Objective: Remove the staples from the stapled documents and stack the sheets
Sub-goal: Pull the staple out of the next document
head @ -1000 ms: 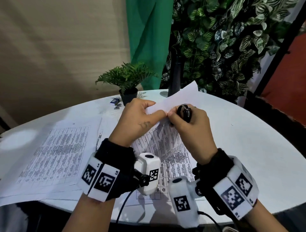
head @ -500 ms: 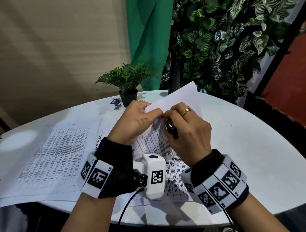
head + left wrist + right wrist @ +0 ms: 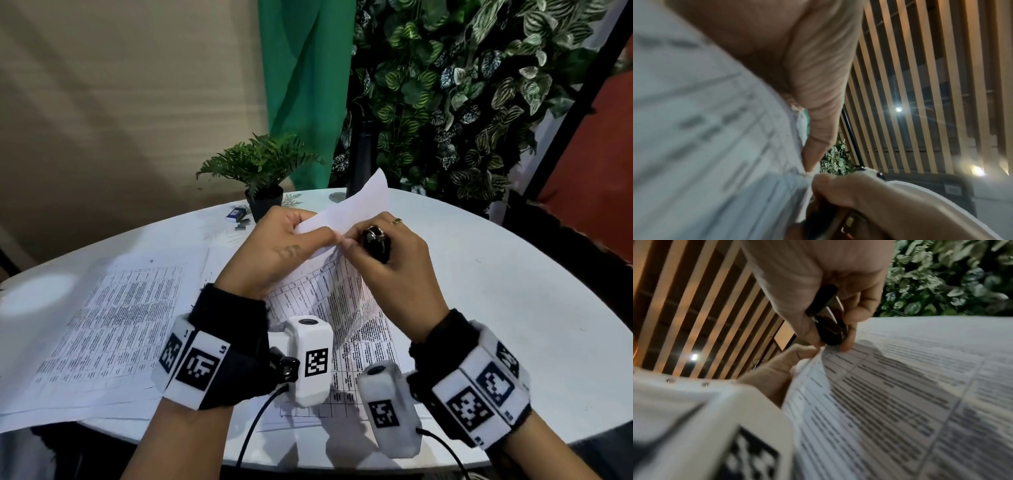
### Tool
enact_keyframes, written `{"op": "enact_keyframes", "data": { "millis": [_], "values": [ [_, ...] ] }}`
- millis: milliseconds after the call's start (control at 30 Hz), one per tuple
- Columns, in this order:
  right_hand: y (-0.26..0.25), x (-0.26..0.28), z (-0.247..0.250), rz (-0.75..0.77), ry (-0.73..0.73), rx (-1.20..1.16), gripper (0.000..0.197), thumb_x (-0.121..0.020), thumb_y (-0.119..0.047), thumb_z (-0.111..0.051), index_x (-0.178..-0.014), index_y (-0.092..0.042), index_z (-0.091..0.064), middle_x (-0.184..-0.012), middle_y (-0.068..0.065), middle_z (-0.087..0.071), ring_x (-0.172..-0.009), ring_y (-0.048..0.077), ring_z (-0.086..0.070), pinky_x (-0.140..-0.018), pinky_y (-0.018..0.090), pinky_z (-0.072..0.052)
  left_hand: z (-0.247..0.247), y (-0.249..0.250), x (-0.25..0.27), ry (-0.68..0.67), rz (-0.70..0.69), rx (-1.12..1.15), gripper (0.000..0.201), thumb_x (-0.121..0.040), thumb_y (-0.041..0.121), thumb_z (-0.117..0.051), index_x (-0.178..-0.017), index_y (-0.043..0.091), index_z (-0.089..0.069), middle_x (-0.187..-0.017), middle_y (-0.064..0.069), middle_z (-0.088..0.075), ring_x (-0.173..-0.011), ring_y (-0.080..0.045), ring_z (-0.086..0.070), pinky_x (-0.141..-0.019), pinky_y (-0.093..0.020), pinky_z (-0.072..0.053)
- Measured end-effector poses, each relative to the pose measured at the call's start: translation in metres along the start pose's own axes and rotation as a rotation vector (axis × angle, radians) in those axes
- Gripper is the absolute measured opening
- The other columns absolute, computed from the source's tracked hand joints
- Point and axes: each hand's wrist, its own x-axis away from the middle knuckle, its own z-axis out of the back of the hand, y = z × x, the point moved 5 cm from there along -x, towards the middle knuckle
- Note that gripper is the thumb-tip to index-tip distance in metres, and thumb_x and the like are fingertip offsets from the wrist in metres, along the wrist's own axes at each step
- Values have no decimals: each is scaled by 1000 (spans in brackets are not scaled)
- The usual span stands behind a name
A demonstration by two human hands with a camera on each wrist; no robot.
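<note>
A round white table (image 3: 479, 308) fills the near ground. On its left part lies a flat stack of printed paper sheets (image 3: 113, 329). Right of that stack, near the table's middle, the left hand (image 3: 277, 250) and the right hand (image 3: 387, 270) meet thumb to thumb at the raised corner of a stapled printed document (image 3: 329, 294), whose near end rests on the table. A black staple remover (image 3: 375, 241) sits in the right hand. Behind the hands stands a small potted fern (image 3: 260, 171), with a small blue box (image 3: 234, 214) on the table just left of the pot. Beyond the table's far right edge rises a leafy plant wall (image 3: 462, 85).
</note>
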Motion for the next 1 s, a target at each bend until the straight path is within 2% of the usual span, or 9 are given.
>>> {"op": "enact_keyframes", "data": {
  "millis": [133,267,367,467,733,800,900,967,1000],
  "values": [
    [4,1,5,-120,-139,-92,9,-75,-26,-61,-69,-20,-62,-73,0,-61,-73,18,-58,-72,38,-47,5,2,-2,30,-42,-90,32,-71,32,-67,-79,0,-69,-82,-29,-66,-67,-22,-57,-69,-35,-44],
    [19,10,21,-186,-252,380,26,-79,-23,-62,-58,-19,-48,-63,-3,-52,-67,21,-50,-57,33,-38,9,8,0,33,-66,-181,24,-73,28,-73,-75,5,-70,-75,-17,-70,-64,-19,-59,-63,-29,-44],
    [31,19,30,-302,-306,602,19,-77,-23,-60,-62,-14,-51,-69,-1,-56,-71,25,-52,-52,29,-32,14,12,-1,67,-103,-258,12,-80,19,-72,-71,11,-71,-67,-7,-67,-59,-12,-55,-58,-23,-40],
    [37,26,31,-367,-324,687,16,-80,-23,-56,-69,-13,-52,-73,0,-55,-74,28,-50,-56,30,-33,16,15,-4,58,-140,-310,14,-79,17,-72,-66,19,-69,-60,7,-63,-56,-6,-55,-57,-20,-41],
    [54,27,41,-411,-323,661,16,-84,-25,-56,-77,-11,-61,-81,3,-61,-81,28,-54,-61,32,-38,18,15,-8,-17,-184,-334,21,-78,15,-74,-60,23,-68,-57,15,-61,-54,-1,-56,-55,-16,-43],
    [61,21,49,-391,-231,563,14,-84,-27,-60,-78,-15,-58,-84,2,-58,-81,26,-52,-62,33,-38,19,14,-8,-23,-185,-311,15,-74,19,-78,-62,21,-69,-59,11,-62,-56,-5,-57,-55,-19,-44],
    [65,12,57,-395,-83,221,29,-82,-27,-68,-103,-21,-50,-107,0,-50,-91,22,-53,-75,30,-45,21,14,-7,-44,-192,-273,8,-71,20,-76,-66,18,-71,-64,7,-66,-59,-8,-59,-57,-20,-46],
    [67,8,55,-472,-83,-75,41,-83,-18,-69,-116,-22,-46,-113,-2,-49,-84,20,-59,-60,16,-44,22,15,-7,-57,-205,-264,11,-76,12,-76,-70,20,-71,-66,8,-67,-60,-7,-61,-57,-18,-48],
    [67,7,53,-511,-109,-192,38,-83,-14,-68,-115,-20,-50,-105,-1,-54,-73,16,-61,-52,16,-39,23,15,-7,-64,-213,-263,12,-77,11,-75,-70,20,-71,-66,10,-67,-60,-6,-61,-57,-17,-48]
  ]
}}
